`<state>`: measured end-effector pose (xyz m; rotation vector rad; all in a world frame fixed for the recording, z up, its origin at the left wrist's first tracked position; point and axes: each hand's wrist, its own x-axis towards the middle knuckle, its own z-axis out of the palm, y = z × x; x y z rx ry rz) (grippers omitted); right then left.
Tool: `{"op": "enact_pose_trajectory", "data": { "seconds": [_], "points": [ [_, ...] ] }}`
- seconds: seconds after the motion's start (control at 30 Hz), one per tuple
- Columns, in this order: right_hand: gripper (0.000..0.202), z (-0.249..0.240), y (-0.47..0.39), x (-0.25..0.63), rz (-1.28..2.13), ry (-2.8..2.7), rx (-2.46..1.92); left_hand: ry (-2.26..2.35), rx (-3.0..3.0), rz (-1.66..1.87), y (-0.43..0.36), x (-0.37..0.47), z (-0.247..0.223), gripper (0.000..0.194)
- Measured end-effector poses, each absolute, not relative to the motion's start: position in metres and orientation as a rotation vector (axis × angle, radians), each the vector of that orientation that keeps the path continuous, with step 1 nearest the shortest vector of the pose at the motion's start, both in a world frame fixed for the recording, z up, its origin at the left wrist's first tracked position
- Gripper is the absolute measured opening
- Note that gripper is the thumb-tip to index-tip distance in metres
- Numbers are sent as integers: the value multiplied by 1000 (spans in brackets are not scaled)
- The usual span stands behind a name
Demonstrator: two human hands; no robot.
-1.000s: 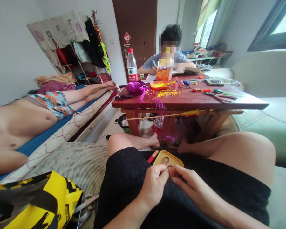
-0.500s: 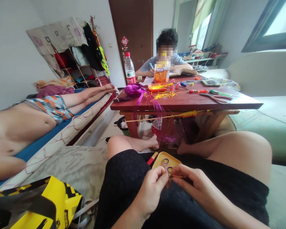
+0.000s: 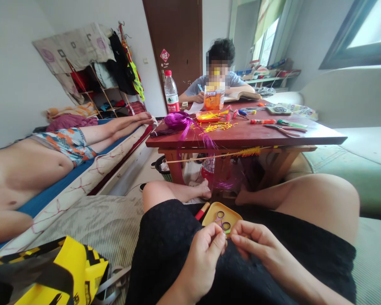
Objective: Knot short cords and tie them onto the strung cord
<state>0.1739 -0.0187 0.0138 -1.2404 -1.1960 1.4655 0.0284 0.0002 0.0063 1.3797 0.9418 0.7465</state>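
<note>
Thumb and fingers of my left hand (image 3: 207, 250) are pinched on something too small to make out. Close beside it, my right hand (image 3: 257, 239) is pinched too, its fingertips almost touching the left ones; what lies between them is hidden. Both hands are above the black cloth (image 3: 168, 237) on my lap. Just beyond them sits a yellow tray (image 3: 209, 214) with small scissors (image 3: 220, 214) in it, the handle rings showing. A red and gold tube (image 3: 202, 211) rests left of the tray.
The red-brown table (image 3: 235, 134) ahead bears purple strands (image 3: 179, 120), yellow pieces (image 3: 217, 126), pliers (image 3: 282, 130) and a bottle (image 3: 171, 93). A person (image 3: 195, 87) writes behind it. Another person (image 3: 25, 169) lies at left. A yellow-black bag (image 3: 66, 262) is at lower left.
My fingertips have drawn slightly apart, and the thin yellowish piece seen at my right fingers earlier no longer shows clearly. The view has shifted slightly.
</note>
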Motion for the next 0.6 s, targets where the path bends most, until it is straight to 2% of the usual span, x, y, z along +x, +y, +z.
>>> {"op": "enact_pose_trajectory", "data": {
  "seconds": [0.23, 0.33, 0.43, 0.6],
  "points": [
    [31, 9, -19, 177, 1297, -1413, -1250, 1008, 1515, 672, 5, 28, 7, 33],
    [25, -2, -1, 192, 1052, -1723, -1340, 1032, 1443, 726, 14, 28, 4, 32],
    [24, -27, 23, 210, 645, -2066, -1643, 1063, 1309, 827, 24, 26, -1, 31],
    [13, -86, 41, 203, 630, -2379, -1680, 1089, 1232, 868, 30, 23, -9, 31]
  ]
}}
